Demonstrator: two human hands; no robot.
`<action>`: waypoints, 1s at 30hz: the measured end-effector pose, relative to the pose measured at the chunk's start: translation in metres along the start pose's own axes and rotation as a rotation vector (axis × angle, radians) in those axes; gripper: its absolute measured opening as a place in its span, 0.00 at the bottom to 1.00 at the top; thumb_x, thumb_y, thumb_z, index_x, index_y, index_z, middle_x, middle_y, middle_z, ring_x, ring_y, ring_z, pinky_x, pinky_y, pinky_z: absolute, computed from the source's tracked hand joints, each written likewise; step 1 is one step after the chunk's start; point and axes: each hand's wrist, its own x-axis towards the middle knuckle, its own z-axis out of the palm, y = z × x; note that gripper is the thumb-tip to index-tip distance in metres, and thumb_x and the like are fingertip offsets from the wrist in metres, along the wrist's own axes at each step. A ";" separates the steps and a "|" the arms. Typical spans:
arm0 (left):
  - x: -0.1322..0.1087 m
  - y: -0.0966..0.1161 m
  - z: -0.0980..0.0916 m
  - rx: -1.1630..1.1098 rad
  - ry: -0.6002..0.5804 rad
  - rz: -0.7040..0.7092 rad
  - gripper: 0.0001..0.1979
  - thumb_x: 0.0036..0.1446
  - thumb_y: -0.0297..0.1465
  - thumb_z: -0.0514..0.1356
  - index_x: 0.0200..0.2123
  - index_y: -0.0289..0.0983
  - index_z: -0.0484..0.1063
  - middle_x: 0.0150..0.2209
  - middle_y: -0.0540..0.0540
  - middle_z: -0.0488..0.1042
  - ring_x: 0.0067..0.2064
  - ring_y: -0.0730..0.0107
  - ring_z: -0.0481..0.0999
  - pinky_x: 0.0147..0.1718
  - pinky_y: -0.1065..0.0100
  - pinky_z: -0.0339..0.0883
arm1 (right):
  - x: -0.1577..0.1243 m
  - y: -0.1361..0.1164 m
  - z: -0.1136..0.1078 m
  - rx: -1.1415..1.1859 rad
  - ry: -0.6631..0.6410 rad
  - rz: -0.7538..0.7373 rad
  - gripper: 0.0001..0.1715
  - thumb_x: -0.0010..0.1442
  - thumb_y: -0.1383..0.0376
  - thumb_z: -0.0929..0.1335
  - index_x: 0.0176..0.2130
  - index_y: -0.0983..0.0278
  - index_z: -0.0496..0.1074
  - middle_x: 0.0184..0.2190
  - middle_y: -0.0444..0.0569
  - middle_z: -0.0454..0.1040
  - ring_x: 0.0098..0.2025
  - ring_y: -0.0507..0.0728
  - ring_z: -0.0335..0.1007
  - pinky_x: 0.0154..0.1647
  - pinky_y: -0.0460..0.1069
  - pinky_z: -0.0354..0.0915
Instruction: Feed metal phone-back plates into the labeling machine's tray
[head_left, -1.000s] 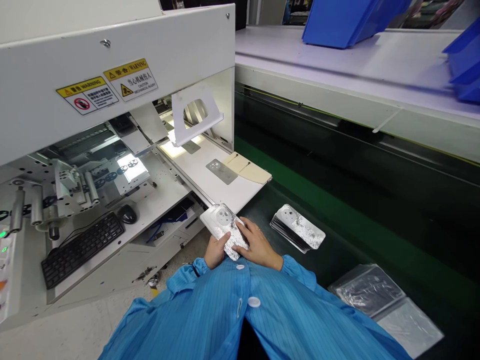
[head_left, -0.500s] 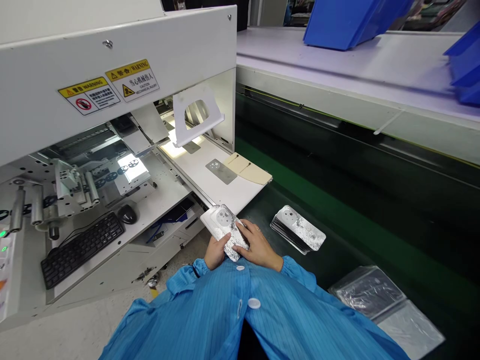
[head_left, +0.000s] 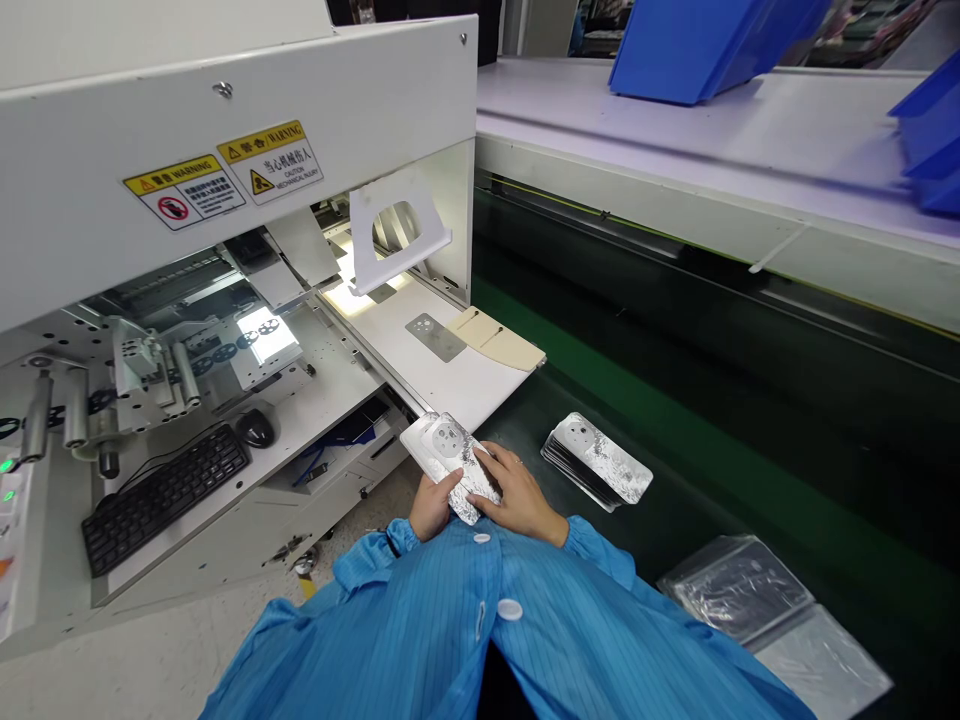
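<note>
In front of my body I hold a few overlapping silver-patterned phone back panels [head_left: 450, 440], each with a round camera area. The lowest one, whiter, sticks out at the left. My left hand [head_left: 431, 506] grips their near left side, thumb on top. My right hand [head_left: 519, 496] is closed on the right side, fingers lying over the top panel. A stack of similar phone back panels [head_left: 600, 458] lies to the right on the dark green surface. Ahead, a grey phone back panel [head_left: 435, 338] lies flat on the machine's white plate [head_left: 469, 395].
The white machine [head_left: 375, 100] with warning labels rises at the left and ahead. A keyboard [head_left: 165, 500] and mouse [head_left: 256, 429] sit on its ledge. Clear plastic bags [head_left: 750, 590] lie at the lower right. Blue bins [head_left: 675, 50] stand on the far shelf [head_left: 555, 115].
The grey panel on the white plate has shifted slightly away, towards the inside of the machine. My hands and the held panels are almost unmoved; the whole view has shifted slightly.
</note>
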 end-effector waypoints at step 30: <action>0.000 0.002 -0.002 -0.007 -0.051 0.020 0.32 0.40 0.35 0.69 0.50 0.33 0.70 0.44 0.38 0.77 0.50 0.50 0.73 0.54 0.51 0.59 | -0.003 0.002 0.000 0.066 0.046 0.009 0.36 0.55 0.54 0.68 0.58 0.63 0.59 0.54 0.58 0.61 0.57 0.65 0.57 0.57 0.60 0.58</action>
